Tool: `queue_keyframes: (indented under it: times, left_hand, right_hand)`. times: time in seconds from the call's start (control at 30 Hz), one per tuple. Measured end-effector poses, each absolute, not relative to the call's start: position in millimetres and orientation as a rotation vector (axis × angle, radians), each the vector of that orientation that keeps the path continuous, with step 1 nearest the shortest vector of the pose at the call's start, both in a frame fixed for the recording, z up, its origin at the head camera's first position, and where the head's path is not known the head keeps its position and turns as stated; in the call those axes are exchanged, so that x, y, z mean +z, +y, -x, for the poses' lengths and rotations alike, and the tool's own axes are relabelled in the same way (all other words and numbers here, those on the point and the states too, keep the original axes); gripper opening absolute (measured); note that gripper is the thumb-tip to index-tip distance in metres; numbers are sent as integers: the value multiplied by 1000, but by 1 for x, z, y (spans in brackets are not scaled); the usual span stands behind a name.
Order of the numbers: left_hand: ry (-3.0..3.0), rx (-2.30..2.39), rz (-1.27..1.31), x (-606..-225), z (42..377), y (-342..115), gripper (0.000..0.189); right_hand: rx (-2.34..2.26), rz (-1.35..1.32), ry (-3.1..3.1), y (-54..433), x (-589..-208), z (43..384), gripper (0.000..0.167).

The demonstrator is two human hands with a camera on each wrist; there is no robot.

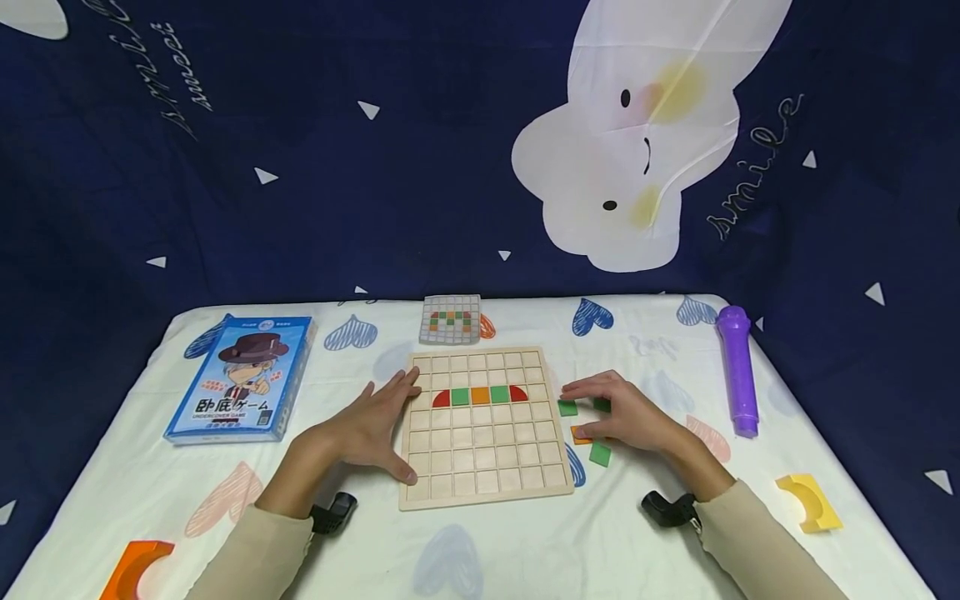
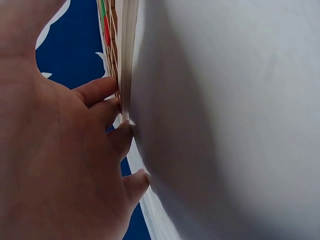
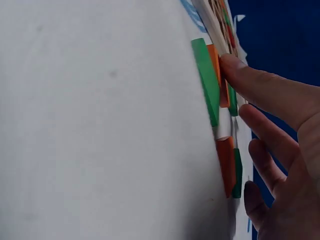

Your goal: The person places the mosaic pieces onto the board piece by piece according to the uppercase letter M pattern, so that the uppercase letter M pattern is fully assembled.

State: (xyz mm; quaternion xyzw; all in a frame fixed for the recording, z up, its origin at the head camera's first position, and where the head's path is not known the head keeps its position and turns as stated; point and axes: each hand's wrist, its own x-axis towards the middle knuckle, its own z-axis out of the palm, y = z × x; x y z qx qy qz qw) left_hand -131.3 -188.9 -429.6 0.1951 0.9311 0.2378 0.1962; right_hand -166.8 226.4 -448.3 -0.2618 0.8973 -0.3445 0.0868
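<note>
A square wooden grid board (image 1: 481, 482) lies flat before me. One row on it holds a red curved piece (image 1: 442, 399), a green square, an orange square (image 1: 480, 396), another green square and a second red curved piece (image 1: 517, 393). My left hand (image 1: 369, 425), fingers spread, rests along the board's left edge. Right of the board, my right hand (image 1: 626, 412) is over loose square tiles, fingers slightly bent. Its thumb touches an orange tile (image 3: 220, 80); a green tile (image 3: 206, 82) lies beside that. More green and orange tiles sit under the fingers, partly hidden.
A small pattern card (image 1: 450, 331) lies behind the board. At the left stands a blue game box (image 1: 243, 379), with an orange arch block (image 1: 133, 567) nearer me. On the right are a purple microphone-shaped object (image 1: 738, 371) and a yellow arch block (image 1: 813, 502).
</note>
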Motion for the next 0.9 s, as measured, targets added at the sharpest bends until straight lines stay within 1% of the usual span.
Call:
queue_keyframes:
  times: [0.2,0.33,0.63,0.9]
  left_hand:
    - [2611,660,-558,-431,132,-190,138]
    - [2608,659,-556,-431,131,-191,136]
    - [2612,656,-571,-429,132,-190,144]
    - [2609,661,-546,-429,131,-190,148]
  right_hand:
    - [-1025,801,2694,225,-452,170,43]
    - [-1016,794,2695,223,-452,172,39]
    - [-971,772,2685,221,-449,175,24]
    - [-1020,792,2653,220,-448,175,21]
